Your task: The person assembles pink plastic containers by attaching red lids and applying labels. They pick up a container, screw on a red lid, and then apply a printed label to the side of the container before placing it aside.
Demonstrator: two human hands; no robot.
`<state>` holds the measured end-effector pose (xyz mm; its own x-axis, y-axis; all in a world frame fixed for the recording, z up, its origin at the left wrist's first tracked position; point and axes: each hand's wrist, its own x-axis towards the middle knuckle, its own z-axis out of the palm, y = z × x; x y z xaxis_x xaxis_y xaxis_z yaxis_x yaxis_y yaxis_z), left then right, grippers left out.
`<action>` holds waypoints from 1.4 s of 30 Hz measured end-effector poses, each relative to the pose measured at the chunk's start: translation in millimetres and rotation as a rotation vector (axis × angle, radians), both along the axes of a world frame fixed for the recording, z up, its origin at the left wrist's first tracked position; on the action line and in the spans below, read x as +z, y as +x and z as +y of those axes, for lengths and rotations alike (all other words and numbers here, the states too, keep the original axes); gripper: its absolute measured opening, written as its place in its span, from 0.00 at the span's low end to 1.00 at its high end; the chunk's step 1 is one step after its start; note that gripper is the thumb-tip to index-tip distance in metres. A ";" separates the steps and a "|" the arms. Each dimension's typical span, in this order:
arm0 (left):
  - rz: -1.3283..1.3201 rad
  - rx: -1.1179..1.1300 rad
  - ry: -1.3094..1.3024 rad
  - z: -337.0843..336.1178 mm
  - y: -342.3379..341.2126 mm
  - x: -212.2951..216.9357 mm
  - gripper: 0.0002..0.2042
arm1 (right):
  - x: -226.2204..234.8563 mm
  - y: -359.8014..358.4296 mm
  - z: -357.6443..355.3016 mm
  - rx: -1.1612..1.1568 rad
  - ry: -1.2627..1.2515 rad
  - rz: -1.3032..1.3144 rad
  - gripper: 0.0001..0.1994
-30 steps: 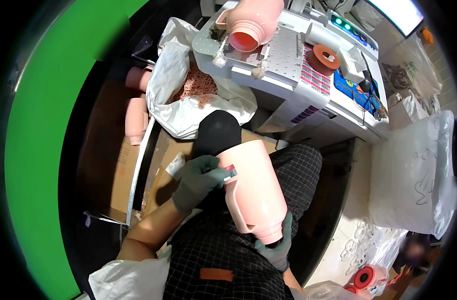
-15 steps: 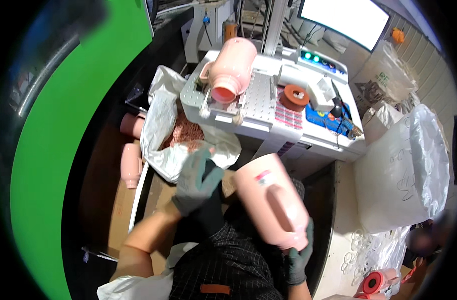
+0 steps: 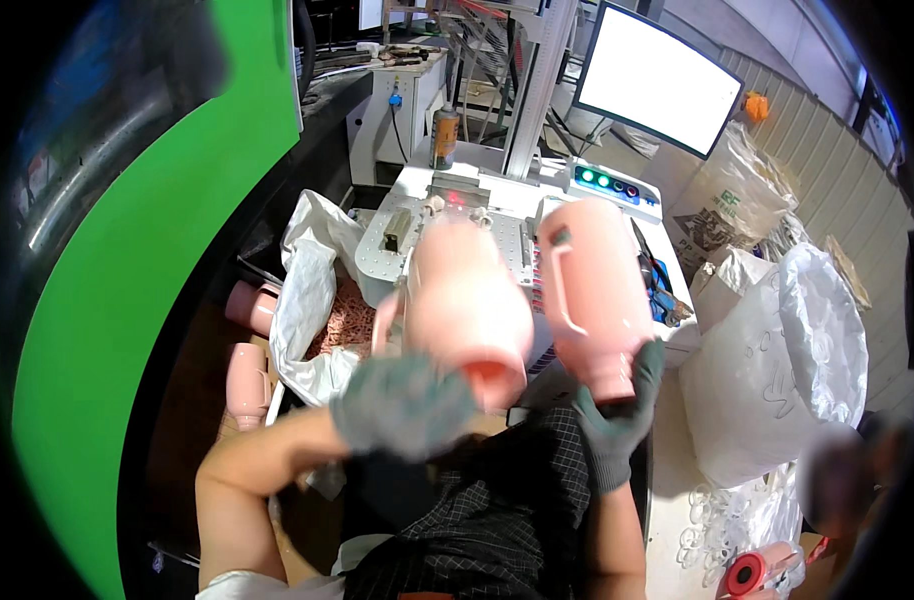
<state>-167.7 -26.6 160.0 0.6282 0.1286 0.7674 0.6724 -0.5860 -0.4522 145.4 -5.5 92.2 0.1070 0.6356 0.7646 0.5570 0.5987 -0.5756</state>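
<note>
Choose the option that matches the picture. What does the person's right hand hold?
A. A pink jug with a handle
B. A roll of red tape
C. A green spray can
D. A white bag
A: the gloved right hand grips the base of a pink jug whose handle faces left.

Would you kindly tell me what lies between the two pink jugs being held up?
Nothing lies between the left jug and the right jug; through the narrow gap the head view shows only the white machine table behind them.
</note>
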 end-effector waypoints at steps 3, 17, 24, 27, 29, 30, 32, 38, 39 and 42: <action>-0.182 -0.126 -0.344 -80.6 7.9 6.4 0.10 | 19.6 -52.6 42.2 -0.017 -0.033 -0.213 0.48; -0.949 -0.530 -1.492 -95.8 -20.8 -78.6 0.16 | 4.4 -218.4 172.4 -0.111 -0.198 -0.702 0.47; -0.532 -0.493 -1.271 -65.0 -21.5 -58.9 0.36 | -18.1 -183.1 175.3 -0.098 -0.148 -0.523 0.46; -0.555 -0.575 -1.317 -71.5 -10.5 -42.2 0.38 | -14.9 -189.7 138.7 -0.068 -0.047 -0.448 0.44; -0.651 -0.630 -1.345 -70.1 -0.5 -48.8 0.38 | -13.3 -145.6 76.3 0.079 0.138 -0.295 0.44; -0.705 -0.628 -1.371 -69.8 6.8 -57.2 0.37 | -29.6 -117.4 52.3 0.088 0.025 -0.333 0.44; -0.869 -0.467 -1.425 -79.8 2.3 -89.9 0.27 | -54.6 -64.3 0.6 0.096 -0.128 -0.292 0.41; -0.256 -0.564 -2.026 -17.2 3.5 -51.0 0.37 | -61.0 90.8 -181.2 -0.488 -0.302 -0.309 0.35; -0.091 -0.561 -2.074 -4.7 3.8 -44.1 0.36 | -53.6 112.0 -214.1 -0.604 -0.323 -0.240 0.36; -0.230 -0.547 -2.137 20.0 -17.7 -96.6 0.42 | -33.9 186.3 -316.3 -1.184 -0.103 -0.143 0.28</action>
